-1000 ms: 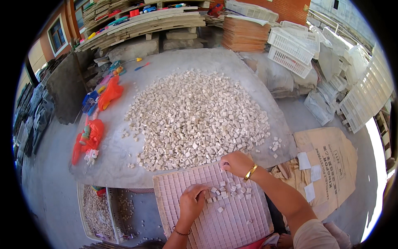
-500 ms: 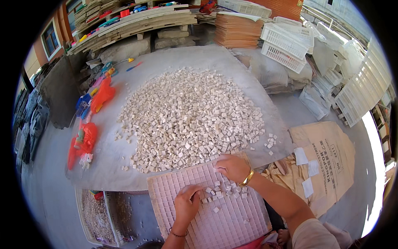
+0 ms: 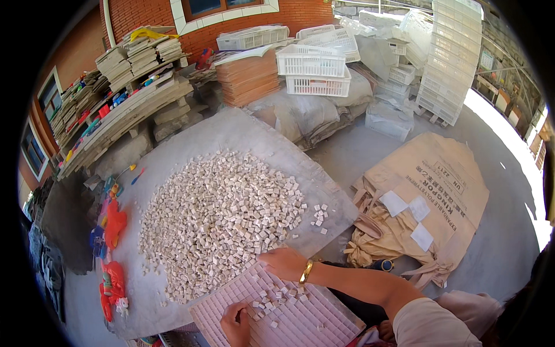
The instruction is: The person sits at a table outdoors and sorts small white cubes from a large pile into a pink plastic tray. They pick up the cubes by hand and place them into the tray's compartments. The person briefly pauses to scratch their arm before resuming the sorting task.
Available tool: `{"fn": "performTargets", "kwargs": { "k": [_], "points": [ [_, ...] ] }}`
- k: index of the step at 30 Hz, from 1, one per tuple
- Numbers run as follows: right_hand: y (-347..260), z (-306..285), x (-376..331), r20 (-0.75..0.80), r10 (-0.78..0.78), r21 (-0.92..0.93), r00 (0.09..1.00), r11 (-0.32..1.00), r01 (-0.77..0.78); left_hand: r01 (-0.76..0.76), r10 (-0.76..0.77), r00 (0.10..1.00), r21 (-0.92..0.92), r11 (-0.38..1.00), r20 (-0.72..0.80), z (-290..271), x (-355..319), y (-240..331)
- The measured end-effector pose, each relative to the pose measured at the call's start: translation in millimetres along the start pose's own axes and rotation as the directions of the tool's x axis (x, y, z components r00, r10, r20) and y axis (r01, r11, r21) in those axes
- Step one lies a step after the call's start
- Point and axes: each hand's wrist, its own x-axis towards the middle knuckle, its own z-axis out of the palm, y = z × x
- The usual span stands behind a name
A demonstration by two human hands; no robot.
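Note:
A pinkish grid tray [image 3: 217, 309] lies slanted in front of me, its far edge against a large heap of small whitish square tiles [image 3: 219, 214]. Loose tiles [image 3: 280, 298] are scattered over its upper middle. Over the tray's left part is my left hand [image 3: 236, 325], fingers curled in with the thumb close to them; anything between them is hidden. My right hand [image 3: 283, 264], with a gold bangle at the wrist, is at the tray's far edge beside the heap. Its fingers are bent together, and their tips are too hidden to show what they hold.
The heap rests on a grey sheet-topped table [image 3: 277, 141]. Red plastic bags [image 3: 114, 222] and toys line its left edge. On the right lies a large brown sack [image 3: 445, 199] with paper pieces. White crates [image 3: 318, 84] and stacked brown sheets [image 3: 248, 78] stand behind.
The view has swung to the right, so the table and tray sit further left and lower. My left hand has drawn back a little from the loose tiles; my right stays near the tray's far edge.

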Motion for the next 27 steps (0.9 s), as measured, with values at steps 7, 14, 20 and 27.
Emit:
{"fn": "performTargets", "kwargs": {
  "k": [7,14,20,27],
  "points": [
    [118,-64,7,-0.437,0.028,-0.144,0.899,0.984,-0.101,-0.002,0.002,0.999,0.010,1.000,0.051,0,0,-10],
    [153,-79,18,-0.322,0.051,-0.015,0.945,0.998,-0.060,0.008,-0.004,0.999,-0.095,0.995,0.046,-3,3,-9],
    [174,-98,36,-0.297,0.163,0.110,0.941,0.985,-0.135,-0.180,0.180,0.982,0.003,0.984,0.056,32,52,49],
    [183,-104,42,0.132,-0.057,-0.114,0.990,0.991,0.073,-0.544,0.516,0.829,0.094,0.834,0.214,130,142,89]
  ]
}}
